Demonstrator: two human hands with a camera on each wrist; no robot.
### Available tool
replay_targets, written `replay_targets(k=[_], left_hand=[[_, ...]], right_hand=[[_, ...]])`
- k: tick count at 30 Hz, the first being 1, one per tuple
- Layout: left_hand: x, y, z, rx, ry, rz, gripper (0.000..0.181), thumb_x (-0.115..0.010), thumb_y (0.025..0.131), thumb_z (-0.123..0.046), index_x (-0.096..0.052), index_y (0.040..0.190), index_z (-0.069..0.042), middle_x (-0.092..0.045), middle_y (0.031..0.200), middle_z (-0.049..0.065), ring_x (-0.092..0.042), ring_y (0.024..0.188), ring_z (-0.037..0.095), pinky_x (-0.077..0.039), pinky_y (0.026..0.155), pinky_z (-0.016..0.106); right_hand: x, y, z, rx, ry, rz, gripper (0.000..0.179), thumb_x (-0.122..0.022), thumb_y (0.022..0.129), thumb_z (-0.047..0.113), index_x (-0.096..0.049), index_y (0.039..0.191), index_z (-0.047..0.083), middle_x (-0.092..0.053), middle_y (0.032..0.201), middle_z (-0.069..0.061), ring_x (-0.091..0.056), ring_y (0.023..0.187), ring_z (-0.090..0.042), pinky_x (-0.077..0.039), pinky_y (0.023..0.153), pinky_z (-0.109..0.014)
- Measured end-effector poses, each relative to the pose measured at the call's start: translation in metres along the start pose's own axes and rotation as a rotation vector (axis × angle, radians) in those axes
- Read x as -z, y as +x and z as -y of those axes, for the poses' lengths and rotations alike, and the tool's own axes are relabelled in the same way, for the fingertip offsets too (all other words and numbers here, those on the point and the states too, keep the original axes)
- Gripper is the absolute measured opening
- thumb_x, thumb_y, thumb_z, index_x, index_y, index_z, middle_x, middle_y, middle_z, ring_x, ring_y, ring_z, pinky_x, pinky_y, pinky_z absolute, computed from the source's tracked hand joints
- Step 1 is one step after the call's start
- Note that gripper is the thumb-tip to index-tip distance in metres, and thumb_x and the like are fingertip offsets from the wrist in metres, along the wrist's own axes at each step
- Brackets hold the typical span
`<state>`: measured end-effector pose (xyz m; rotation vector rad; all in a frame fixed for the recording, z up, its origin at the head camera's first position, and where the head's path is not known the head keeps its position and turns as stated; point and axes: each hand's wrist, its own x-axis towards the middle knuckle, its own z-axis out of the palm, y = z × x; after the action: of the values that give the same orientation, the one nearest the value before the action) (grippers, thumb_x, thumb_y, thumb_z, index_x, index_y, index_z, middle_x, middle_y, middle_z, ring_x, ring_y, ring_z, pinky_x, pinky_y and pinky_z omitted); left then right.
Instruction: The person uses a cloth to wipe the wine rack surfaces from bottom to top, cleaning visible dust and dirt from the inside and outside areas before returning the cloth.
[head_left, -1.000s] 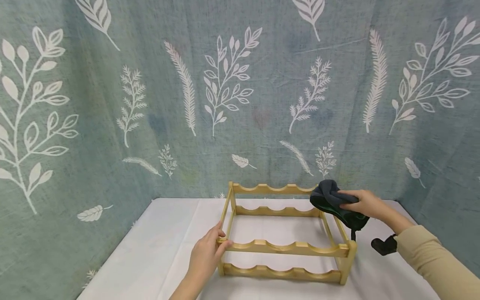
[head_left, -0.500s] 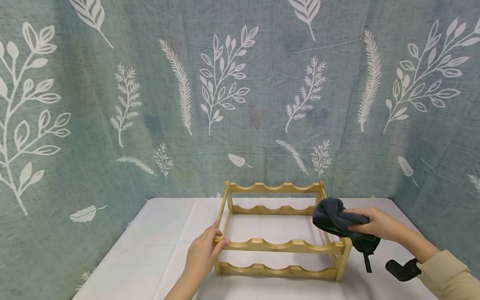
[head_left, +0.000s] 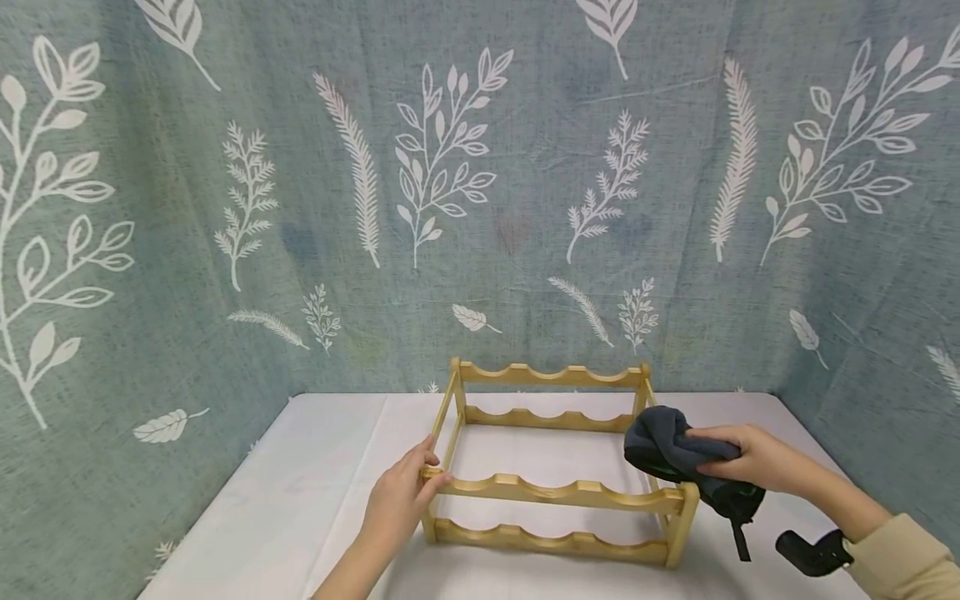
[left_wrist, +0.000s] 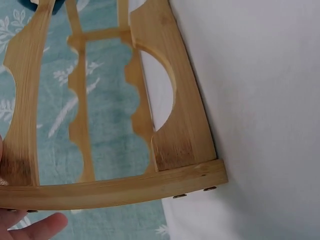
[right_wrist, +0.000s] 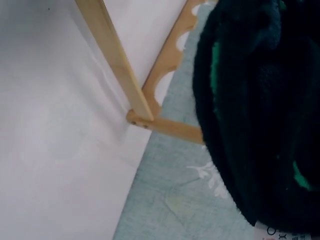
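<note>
A wooden wine rack (head_left: 551, 493) with scalloped rails stands on the white table. My left hand (head_left: 397, 492) grips its front left corner, thumb over the upper front rail and fingers along the side. In the left wrist view, fingertips show at the edge of the rack's end post (left_wrist: 115, 192). My right hand (head_left: 753, 454) holds a bunched dark grey-blue cloth (head_left: 660, 442) against the rack's right side. A green inner face, a tag and a hanging black strap show on the cloth. In the right wrist view the cloth (right_wrist: 250, 110) covers the right part and hides the fingers.
The white table (head_left: 330, 475) runs out to both sides of the rack. Behind it hangs a blue-green curtain (head_left: 517, 217) with white leaf prints. A black wrist strap piece (head_left: 813, 554) hangs by the right sleeve (head_left: 900, 554).
My right hand has brought the cloth down and toward me along the rack's right side, uncovering the back right corner. The left hand keeps its grip on the front left corner.
</note>
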<state>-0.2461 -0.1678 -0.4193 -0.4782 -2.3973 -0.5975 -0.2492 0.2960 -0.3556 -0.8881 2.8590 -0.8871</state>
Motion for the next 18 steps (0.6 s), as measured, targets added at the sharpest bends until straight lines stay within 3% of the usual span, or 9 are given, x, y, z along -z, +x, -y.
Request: replay_targets(k=[6,10,14,18], left_hand=[[0.0,0.008,0.01,0.047,-0.083,0.093,0.026,-0.068,0.08,-0.026,-0.058,0.097,-0.009,-0.054,0.129,0.01,-0.056,0.067,0.009,-0.049,0.059,0.024],[0.002,0.019,0.018,0.092,-0.094,0.188,0.032,-0.065,0.082,-0.029,-0.059,0.107,-0.009,-0.05,0.133,0.009,-0.06,0.09,0.02,-0.05,0.078,0.036],[0.005,0.036,0.028,0.103,-0.075,0.267,0.038,-0.065,0.082,-0.03,-0.06,0.112,-0.007,-0.049,0.134,0.013,-0.051,0.114,0.035,-0.042,0.092,0.05],[0.004,0.05,0.036,0.13,-0.066,0.293,0.049,-0.065,0.081,-0.032,-0.056,0.121,-0.005,-0.05,0.132,0.016,-0.05,0.114,0.037,-0.04,0.093,0.052]], right_hand=[[-0.002,-0.002,0.003,0.051,0.066,0.043,0.052,-0.067,0.083,0.022,-0.053,0.118,-0.013,-0.056,0.113,-0.033,-0.048,0.099,0.012,-0.048,0.074,-0.016],[-0.007,-0.005,0.003,0.074,0.107,0.055,0.05,-0.067,0.083,0.02,-0.053,0.119,-0.013,-0.056,0.113,-0.034,-0.047,0.099,0.013,-0.048,0.074,-0.015],[-0.013,-0.006,0.006,0.182,0.138,0.057,0.042,-0.067,0.083,0.016,-0.057,0.118,-0.006,-0.063,0.11,-0.02,-0.051,0.098,0.01,-0.049,0.072,-0.017],[-0.019,-0.005,0.013,0.306,0.172,0.085,0.036,-0.066,0.083,0.011,-0.06,0.116,0.0,-0.066,0.105,-0.008,-0.056,0.097,0.003,-0.051,0.071,-0.02]])
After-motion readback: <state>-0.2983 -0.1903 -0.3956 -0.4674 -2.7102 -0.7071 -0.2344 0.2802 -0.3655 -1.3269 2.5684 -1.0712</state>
